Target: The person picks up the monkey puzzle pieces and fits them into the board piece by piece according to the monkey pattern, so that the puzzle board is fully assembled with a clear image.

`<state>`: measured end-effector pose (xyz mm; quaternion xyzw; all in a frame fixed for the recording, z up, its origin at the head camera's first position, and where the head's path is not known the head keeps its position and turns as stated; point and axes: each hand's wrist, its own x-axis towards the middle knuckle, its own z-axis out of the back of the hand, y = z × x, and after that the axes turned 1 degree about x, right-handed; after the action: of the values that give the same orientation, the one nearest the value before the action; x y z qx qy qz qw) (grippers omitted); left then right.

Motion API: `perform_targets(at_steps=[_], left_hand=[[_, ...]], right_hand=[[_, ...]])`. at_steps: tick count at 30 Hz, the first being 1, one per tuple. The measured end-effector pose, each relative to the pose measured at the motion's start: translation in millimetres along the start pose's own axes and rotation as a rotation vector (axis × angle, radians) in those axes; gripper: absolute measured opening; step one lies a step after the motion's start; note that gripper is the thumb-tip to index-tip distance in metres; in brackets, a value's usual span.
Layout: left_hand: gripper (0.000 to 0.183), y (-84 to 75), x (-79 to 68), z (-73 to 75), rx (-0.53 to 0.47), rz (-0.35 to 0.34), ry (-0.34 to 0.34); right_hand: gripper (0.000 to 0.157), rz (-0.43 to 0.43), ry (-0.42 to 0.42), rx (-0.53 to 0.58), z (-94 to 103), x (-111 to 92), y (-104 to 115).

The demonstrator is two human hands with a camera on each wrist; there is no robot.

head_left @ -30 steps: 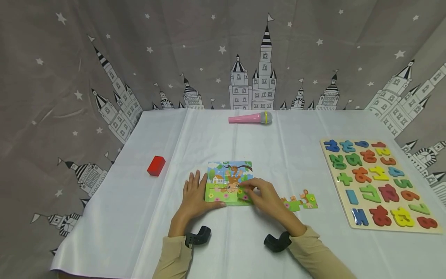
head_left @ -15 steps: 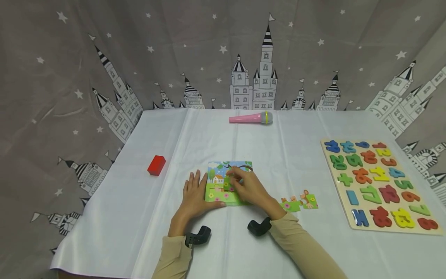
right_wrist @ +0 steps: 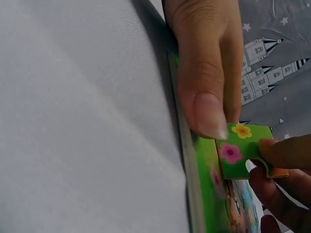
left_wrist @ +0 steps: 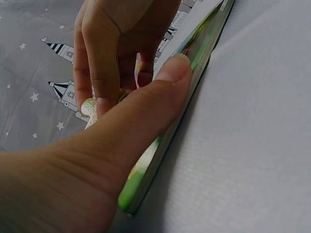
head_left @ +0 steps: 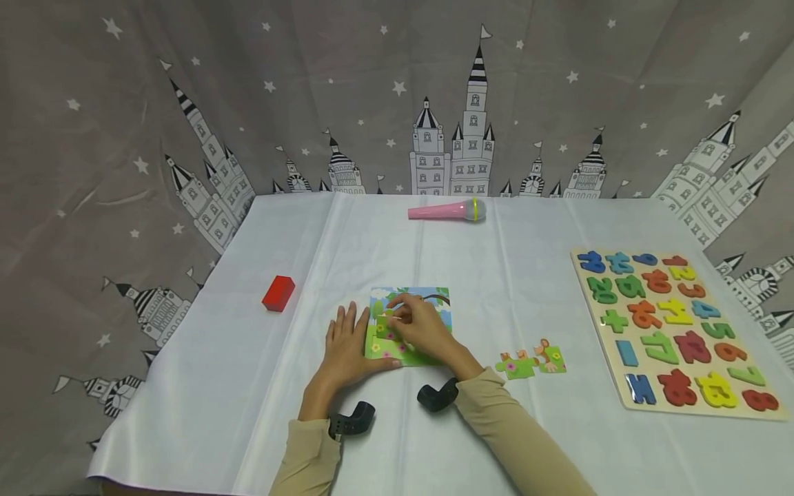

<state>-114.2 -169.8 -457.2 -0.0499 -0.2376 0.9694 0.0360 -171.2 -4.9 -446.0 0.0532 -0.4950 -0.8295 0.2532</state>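
A square picture puzzle board [head_left: 377,351] lies in the middle of the table, with a house, trees and a flowery lawn on it. My left hand [head_left: 347,349] rests at its left side with fingers spread, and the thumb [left_wrist: 150,104] lies along the front edge. Between thumb and fingers my right hand [head_left: 424,332] pinches a green jigsaw piece [right_wrist: 238,150] with a yellow and a pink flower. That piece is over the board's left part. The right hand hides the middle of the picture.
Two loose jigsaw pieces, one green [head_left: 517,367] and one with a monkey part [head_left: 551,357], lie right of the board. A wooden letter-and-number board [head_left: 611,375] is at the far right. A red block [head_left: 278,294] stands left, a pink toy microphone [head_left: 437,211] behind.
My right hand has moved left across the puzzle board with the green jigsaw piece, from its right part to its left part. The left hand has stayed in place.
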Motion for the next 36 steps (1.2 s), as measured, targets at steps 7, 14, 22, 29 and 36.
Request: perform_targets(at_steps=[7,14,22,29,36], left_hand=[[0.11,-2.5,-1.2,2.2,0.006,-0.005,-0.014],[0.11,-2.6,-1.4,2.7,-0.002,0.001,-0.009],[0.11,-1.5,0.3,0.9,-0.003,0.0,-0.011],[0.11,-1.4,0.2,0.5,-0.001,-0.004,-0.016],[0.111,-1.3,0.1,1.1,0.0,-0.004,-0.006]], right_hand=[[0.021,0.014,0.003,-0.054,-2.2,2.4,2.0],[0.026,0.022,0.015,-0.143,-4.2,0.9,0.9],[0.028,0.121,0.07,-0.274,-1.2,-5.0,3.5],[0.028,0.126,0.083,-0.337,-1.3,-10.1,7.9],[0.032,0.146,0.056,-0.474,-4.3,-13.8,10.8]])
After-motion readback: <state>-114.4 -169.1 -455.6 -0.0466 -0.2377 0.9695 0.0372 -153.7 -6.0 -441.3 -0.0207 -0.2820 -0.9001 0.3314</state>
